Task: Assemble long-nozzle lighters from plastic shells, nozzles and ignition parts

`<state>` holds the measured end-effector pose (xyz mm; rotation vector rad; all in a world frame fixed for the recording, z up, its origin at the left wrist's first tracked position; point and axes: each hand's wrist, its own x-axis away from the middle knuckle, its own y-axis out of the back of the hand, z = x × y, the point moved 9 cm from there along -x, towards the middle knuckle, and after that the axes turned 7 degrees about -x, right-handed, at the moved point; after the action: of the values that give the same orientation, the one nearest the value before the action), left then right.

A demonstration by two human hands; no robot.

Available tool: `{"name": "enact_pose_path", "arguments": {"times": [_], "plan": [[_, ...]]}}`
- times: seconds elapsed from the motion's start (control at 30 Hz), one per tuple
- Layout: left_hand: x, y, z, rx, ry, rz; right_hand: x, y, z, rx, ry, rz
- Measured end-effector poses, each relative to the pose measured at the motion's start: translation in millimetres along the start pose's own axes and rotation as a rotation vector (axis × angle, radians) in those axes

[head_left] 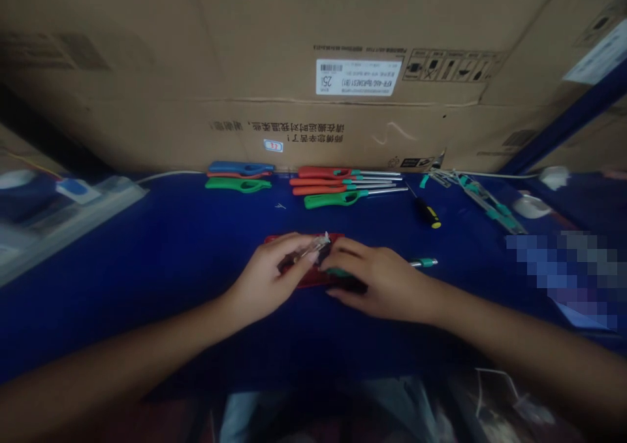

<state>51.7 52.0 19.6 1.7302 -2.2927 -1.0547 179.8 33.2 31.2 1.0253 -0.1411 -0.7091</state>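
At the middle of the blue table, my left hand (267, 270) is closed with thumb and fingers on a small clear part (314, 247) that has a whitish tip. Just beside it my right hand (389, 279) has its fingers curled; something dark and green shows under them, too hidden to name. Beneath both hands lies a flat red plastic piece (307, 278), largely covered by the fingers. Past my right hand a metal tube end with a green collar (425, 262) sticks out; the rest of it is hidden.
Long-nosed lighters with red and green handles (336, 199) lie at the back. Left of them are blue and green handle shells (238, 183). A screwdriver (428, 212) and a clear strip with green parts (490, 204) lie to the right. A cardboard sheet (171, 103) stands behind.
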Motion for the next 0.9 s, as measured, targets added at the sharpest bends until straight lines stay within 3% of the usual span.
{"name": "enact_pose_path", "arguments": {"times": [0.1, 0.2, 0.33, 0.4, 0.53, 0.6, 0.8, 0.9], "plan": [[1.5, -4.7, 2.1, 0.048, 0.041, 0.049, 3.9, -13.0, 6.9, 0.247, 0.095, 0.125], [2.9, -8.4, 1.4, 0.056, 0.061, 0.097, 2.9, -10.1, 5.9, 0.25, 0.1, 0.096], [3.2, -8.9, 3.7, 0.059, 0.098, 0.11, -1.3, 4.7, 0.9, -0.117, 0.035, -0.036], [3.4, -8.9, 5.9, 0.089, 0.129, 0.11, -2.5, 8.2, -10.4, -0.319, -0.069, -0.094], [4.0, -6.7, 4.2, 0.151, 0.179, 0.12, 1.2, -10.3, -43.0, -0.741, -0.394, -0.049], [4.4, -4.8, -0.1, 0.155, 0.193, 0.137, 2.4, -17.9, -50.6, -0.879, -0.463, -0.022], [11.7, -18.6, -2.4, 0.223, 0.311, 0.33, 0.9, -17.3, -56.9, -0.997, -0.482, -0.041], [10.2, -19.4, -0.5, 0.196, 0.284, 0.316, -0.7, -16.0, -53.3, -1.04, -0.416, -0.033]]}}
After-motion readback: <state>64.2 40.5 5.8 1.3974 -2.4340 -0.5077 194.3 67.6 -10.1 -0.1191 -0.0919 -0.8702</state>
